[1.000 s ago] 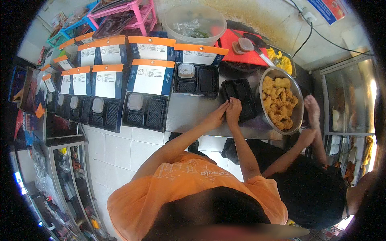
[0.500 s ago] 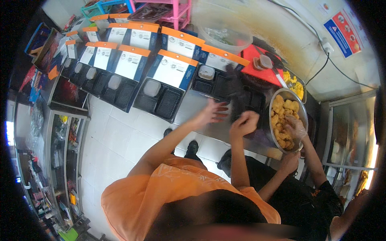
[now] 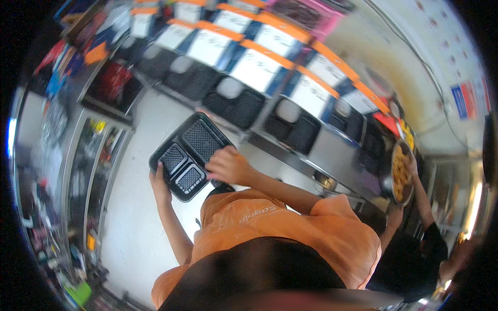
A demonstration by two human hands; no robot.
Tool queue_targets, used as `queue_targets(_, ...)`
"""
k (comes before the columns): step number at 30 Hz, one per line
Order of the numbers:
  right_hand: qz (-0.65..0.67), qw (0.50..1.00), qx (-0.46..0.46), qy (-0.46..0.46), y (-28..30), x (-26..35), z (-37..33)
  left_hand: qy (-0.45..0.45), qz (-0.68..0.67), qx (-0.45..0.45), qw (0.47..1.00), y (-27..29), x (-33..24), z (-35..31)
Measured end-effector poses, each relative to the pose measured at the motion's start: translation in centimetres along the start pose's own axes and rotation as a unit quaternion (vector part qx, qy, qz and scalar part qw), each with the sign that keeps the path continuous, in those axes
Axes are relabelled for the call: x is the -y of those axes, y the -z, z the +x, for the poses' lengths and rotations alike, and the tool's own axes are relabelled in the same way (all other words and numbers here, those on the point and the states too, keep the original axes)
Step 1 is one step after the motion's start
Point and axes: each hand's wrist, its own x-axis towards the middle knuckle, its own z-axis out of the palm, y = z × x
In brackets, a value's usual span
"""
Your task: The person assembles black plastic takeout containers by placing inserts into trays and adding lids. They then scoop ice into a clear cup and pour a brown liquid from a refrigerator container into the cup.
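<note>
The left hand [image 3: 161,187] clamps the black compartment tray [image 3: 188,157] at 8 o'clock; the right hand [image 3: 231,166], apart from the left, curls at 4 o'clock, grip unclear.

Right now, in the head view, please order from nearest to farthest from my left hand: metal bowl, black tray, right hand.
1. Black tray, held by the left hand.
2. Right hand, at the tray's right edge.
3. Metal bowl, far right.

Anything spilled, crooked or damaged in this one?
Nothing stands out: the black tray in the left hand looks intact, the open boxes line the counter in rows, and no spill shows, though blur hides detail.
</note>
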Motion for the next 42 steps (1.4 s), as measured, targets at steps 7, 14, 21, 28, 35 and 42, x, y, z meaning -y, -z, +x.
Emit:
queue_targets(7, 0.225, 0.961, -0.061, -0.146, -9.0, 1.5, 14.9, -0.143, 0.214, -0.281, 0.924, 13.4, -2.5, 3.4)
queue_targets(14, 0.183, 0.982, 0.019, -0.049, -18.2, 0.4, 24.3, -0.088, 0.172, -0.446, 0.874, 16.7, -3.7, 8.8)
queue_targets(21, 0.346, 0.895, 0.282, -0.011, -34.2, -6.7, 43.0, -0.184, 0.165, -0.634, 0.733, 24.6, -4.5, 20.0)
queue_targets(28, -0.017, 0.995, 0.033, -0.091, -49.2, -28.1, 72.6, -0.182, 0.262, -0.636, 0.703, 34.4, -11.1, 30.3)
queue_targets(35, -0.262, 0.936, 0.170, -0.162, -54.0, -38.0, 82.5, -0.212, 0.174, -0.611, 0.742, 37.7, -12.9, 36.4)
queue_targets(42, -0.332, 0.916, 0.212, -0.076, -53.5, -38.4, 81.8, -0.240, 0.083, -0.534, 0.806, 37.1, -16.1, 42.5)
